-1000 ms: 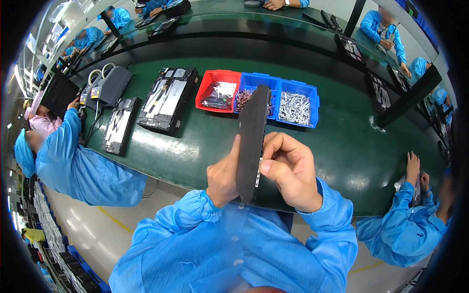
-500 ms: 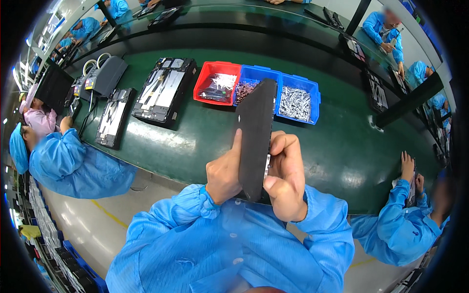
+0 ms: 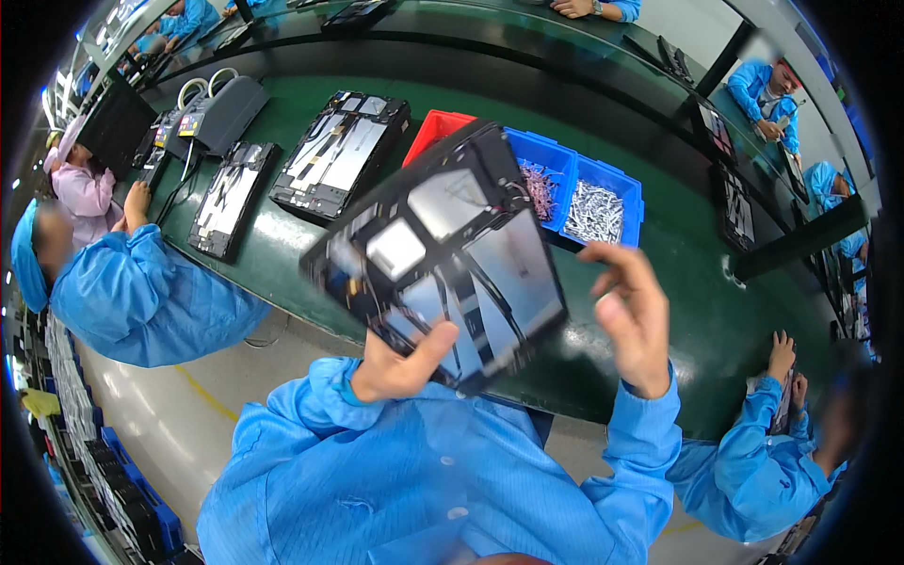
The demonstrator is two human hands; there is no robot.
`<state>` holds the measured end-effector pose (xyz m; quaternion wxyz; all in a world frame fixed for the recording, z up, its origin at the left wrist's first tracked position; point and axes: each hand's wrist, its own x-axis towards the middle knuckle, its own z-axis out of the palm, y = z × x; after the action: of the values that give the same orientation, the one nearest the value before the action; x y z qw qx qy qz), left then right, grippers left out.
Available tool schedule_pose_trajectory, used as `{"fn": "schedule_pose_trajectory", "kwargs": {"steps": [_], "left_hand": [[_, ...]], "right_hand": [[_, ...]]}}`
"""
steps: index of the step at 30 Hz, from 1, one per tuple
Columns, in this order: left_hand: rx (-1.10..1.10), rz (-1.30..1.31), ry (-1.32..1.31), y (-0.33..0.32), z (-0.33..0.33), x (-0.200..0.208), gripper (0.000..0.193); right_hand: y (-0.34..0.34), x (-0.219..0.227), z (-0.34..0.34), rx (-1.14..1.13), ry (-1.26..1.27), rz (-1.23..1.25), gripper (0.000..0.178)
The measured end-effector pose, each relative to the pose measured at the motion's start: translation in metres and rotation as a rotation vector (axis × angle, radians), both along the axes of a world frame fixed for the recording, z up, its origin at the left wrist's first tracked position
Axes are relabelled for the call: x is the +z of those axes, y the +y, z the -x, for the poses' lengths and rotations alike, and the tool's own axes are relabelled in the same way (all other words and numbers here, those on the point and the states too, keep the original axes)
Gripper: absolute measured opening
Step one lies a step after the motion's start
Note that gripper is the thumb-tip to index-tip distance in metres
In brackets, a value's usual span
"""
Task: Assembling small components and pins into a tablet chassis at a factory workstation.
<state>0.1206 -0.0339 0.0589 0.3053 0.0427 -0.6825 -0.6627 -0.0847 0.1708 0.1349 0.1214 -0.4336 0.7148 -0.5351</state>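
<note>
My left hand (image 3: 400, 365) grips an opened tablet (image 3: 513, 268) by its lower left edge, thumb over the inner side. The tablet hangs tilted above the bench, its inside showing silver panels, black flat cables and a dark frame; motion smears it a little. My right hand (image 3: 638, 325) is apart from the tablet, off its right side, with fingers loosely bent and spread and nothing visible in them. Behind the tablet stand a red bin (image 3: 435, 130), partly hidden, a blue bin with small pinkish parts (image 3: 539, 191) and another blue bin with small silvery-white parts (image 3: 595, 215).
On the green bench (image 3: 678, 311) to the left lie a stack of opened tablets (image 3: 344, 155) and another opened tablet (image 3: 231, 202). Grey devices with cables (image 3: 226, 113) stand beyond. A co-worker (image 3: 141, 292) sits left, another (image 3: 763, 461) right. A dark post (image 3: 800, 240) rises at the right.
The tablet has turned from edge-on to show its inner side. My right hand has let go of its edge and moved right; my left hand still holds it, slightly farther left.
</note>
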Motion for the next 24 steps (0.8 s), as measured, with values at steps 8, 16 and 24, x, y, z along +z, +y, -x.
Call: {"fn": "schedule_pose_trajectory", "kwargs": {"steps": [8, 16, 24], "left_hand": [[-0.405, -0.81, -0.292, -0.045, 0.014, 0.007, 0.073], [-0.005, -0.742, -0.241, -0.055, 0.006, -0.002, 0.045], [0.156, -0.665, -0.151, -0.268, -0.004, 0.007, 0.023]], "right_hand": [[-0.017, -0.057, -0.038, 0.218, -0.81, 0.131, 0.047], [-0.059, -0.086, -0.041, 0.053, -0.466, 0.268, 0.042], [-0.016, -0.093, 0.011, 0.185, -0.535, -0.028, 0.038]]}}
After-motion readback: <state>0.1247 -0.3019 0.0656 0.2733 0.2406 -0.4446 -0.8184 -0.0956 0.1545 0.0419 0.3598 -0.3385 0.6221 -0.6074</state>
